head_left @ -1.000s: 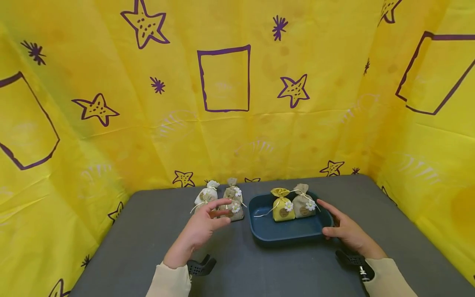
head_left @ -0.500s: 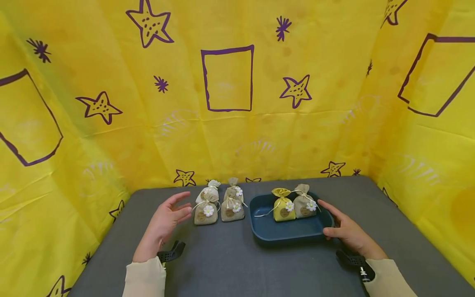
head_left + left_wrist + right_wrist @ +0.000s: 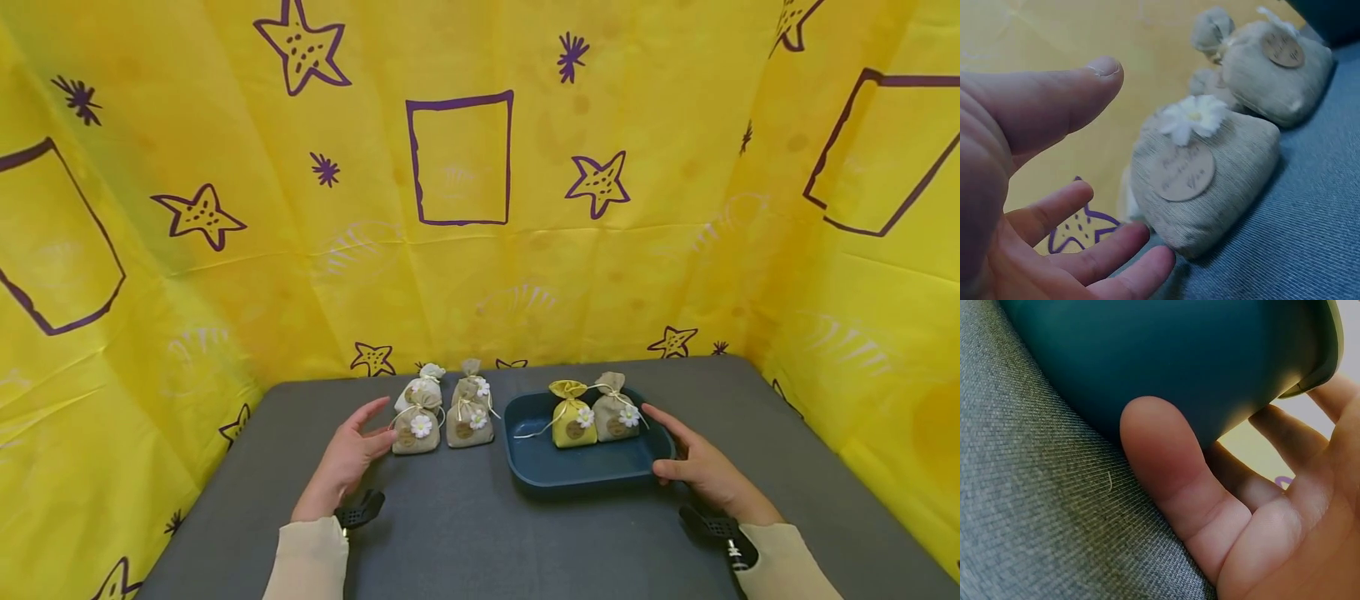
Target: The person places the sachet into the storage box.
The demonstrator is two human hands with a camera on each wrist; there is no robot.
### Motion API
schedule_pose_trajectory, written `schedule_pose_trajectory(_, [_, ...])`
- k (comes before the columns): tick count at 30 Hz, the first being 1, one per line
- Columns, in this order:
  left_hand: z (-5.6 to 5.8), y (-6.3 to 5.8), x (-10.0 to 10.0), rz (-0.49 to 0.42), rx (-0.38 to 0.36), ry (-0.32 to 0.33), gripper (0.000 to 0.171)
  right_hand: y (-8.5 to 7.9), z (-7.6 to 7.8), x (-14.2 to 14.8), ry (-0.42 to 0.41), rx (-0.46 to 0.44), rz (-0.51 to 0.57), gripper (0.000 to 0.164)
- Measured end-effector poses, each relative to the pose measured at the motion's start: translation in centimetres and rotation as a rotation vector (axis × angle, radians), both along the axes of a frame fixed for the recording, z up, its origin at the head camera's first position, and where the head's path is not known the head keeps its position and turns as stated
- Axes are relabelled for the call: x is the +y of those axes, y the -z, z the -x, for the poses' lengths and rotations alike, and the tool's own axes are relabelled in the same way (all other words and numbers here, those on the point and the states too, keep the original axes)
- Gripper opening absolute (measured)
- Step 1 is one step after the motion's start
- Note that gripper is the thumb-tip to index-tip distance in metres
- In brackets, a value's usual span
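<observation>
My left hand (image 3: 349,457), fingers spread and thumb apart, is at the left side of a beige drawstring sachet (image 3: 417,432). In the left wrist view this sachet (image 3: 1207,181) shows a white flower and a round brown tag, with the fingertips right at its lower edge. A white sachet (image 3: 422,383) stands behind it, partly covered. My right hand (image 3: 701,467) holds the right end of a dark blue tray (image 3: 585,477). Thumb on the tray wall (image 3: 1166,356), the other fingers lie round the end. A yellow sachet (image 3: 573,423) and a grey-beige sachet (image 3: 615,417) stand inside.
Two more beige sachets stand one behind the other, the front sachet (image 3: 471,425) between the left pair and the tray. Everything is on a dark grey tabletop (image 3: 487,533). A yellow cloth (image 3: 457,283) with purple drawings hangs behind and at both sides.
My left hand first drew back leftward from in front of the sachets, then came a little right to the front beige one. My right hand and the tray stay in place.
</observation>
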State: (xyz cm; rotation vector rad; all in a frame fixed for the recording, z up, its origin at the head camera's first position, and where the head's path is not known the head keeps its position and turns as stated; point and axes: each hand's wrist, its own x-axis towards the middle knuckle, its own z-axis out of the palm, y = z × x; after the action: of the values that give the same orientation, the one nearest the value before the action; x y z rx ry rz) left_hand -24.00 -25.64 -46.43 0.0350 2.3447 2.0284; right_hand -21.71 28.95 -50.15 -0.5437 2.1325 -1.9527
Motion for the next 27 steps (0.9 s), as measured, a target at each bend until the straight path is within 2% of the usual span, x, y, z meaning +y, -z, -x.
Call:
schedule_pose_trajectory(9, [0.6, 1.3, 0.8, 0.103, 0.022, -0.006, 0.065, 0.1, 0.1, 0.1, 0.013, -0.011, -0.012, 0.081])
schedule_pose_trajectory(16, [0.7, 1.4, 1.4, 0.139, 0.018, -0.012, 0.061, 0.0, -0.1, 0.0, 0.0, -0.025, 0.005, 0.081])
schedule_pose_trajectory(27, [0.7, 1.8, 1.5, 0.142, 0.022, 0.005, 0.051, 0.0, 0.0, 0.0, 0.005, -0.012, 0.0, 0.081])
